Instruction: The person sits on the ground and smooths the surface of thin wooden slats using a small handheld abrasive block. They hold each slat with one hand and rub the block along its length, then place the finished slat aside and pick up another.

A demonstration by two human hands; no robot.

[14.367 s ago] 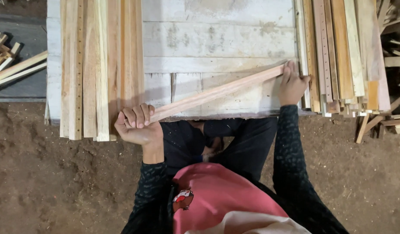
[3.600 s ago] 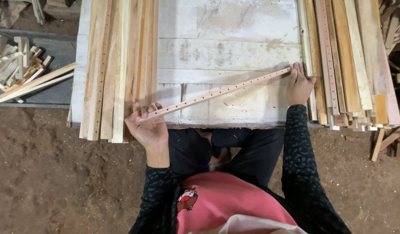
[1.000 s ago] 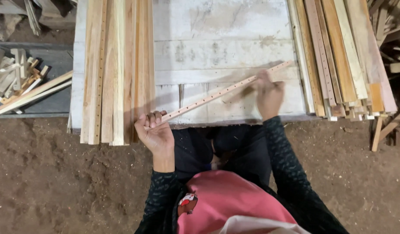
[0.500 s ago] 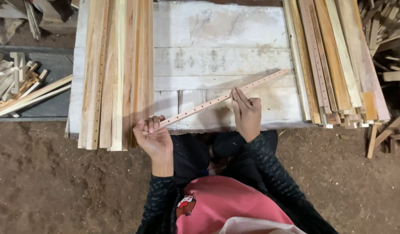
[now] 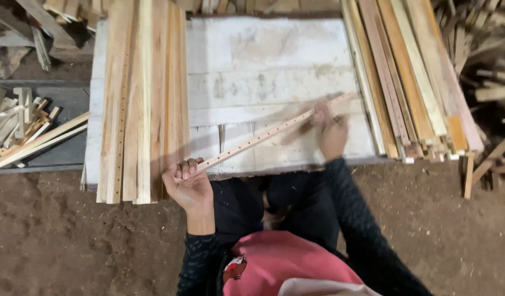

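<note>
Head view: left hand [image 5: 189, 183] grips near end of holed wooden strip [image 5: 263, 135] over white table [image 5: 274, 60]; right hand [image 5: 331, 130], blurred, rests on strip's far part, grip unclear.

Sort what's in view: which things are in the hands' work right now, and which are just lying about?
In hand:
- thin drilled wooden strip, slanted across the white board table
- left hand, gripping its near end
- right hand, on it near the far end, blurred

Lying about:
- left stack of slats
- right stack of slats
- offcuts at far left
</note>
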